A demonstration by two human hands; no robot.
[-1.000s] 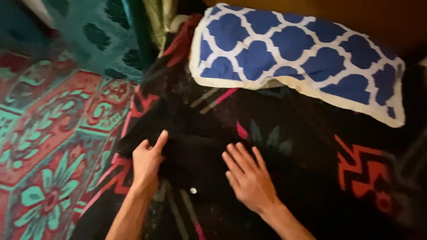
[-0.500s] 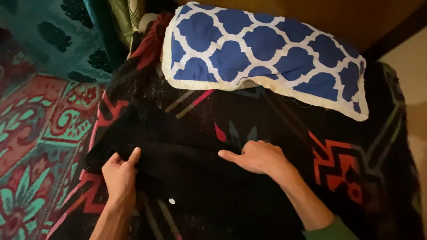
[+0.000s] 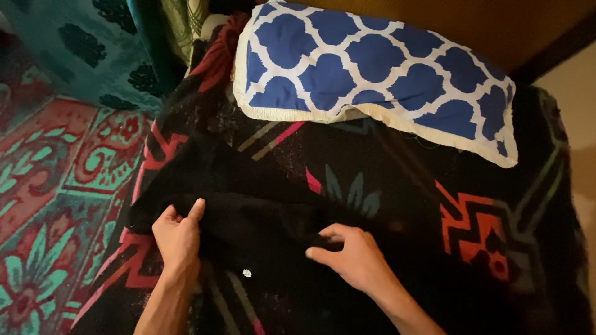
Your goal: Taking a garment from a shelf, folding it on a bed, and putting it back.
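1. I am looking down at a bed covered by a black patterned blanket (image 3: 472,229) with red, pink and teal shapes woven into it.
2. A black garment (image 3: 248,198) is lying flat on top of that blanket, in the left-centre of the view; it is so dark that its edges are blending into the blanket, and I cannot tell what kind of garment it is.
3. My left hand (image 3: 178,239) is resting on the garment's lower left part, with the thumb raised and the fingers curled over a fold of the black cloth, so this grip is pinching the garment's edge.
4. My right hand (image 3: 354,257) is lying on the garment to the right, well apart from the left hand; its fingers are bent and pointing left, with the fingertips pressing into the cloth. I cannot tell whether this grip is pinching any fabric or only pressing on it.
5. A small white speck (image 3: 247,273) is showing on the dark cloth between my two hands, nearer the left one.
6. A blue and white lattice-patterned pillow (image 3: 372,74) is lying at the top of the bed, beyond the garment and not touching my hands.
7. A red and teal patterned rug (image 3: 56,205) is covering the floor to the left of the bed.
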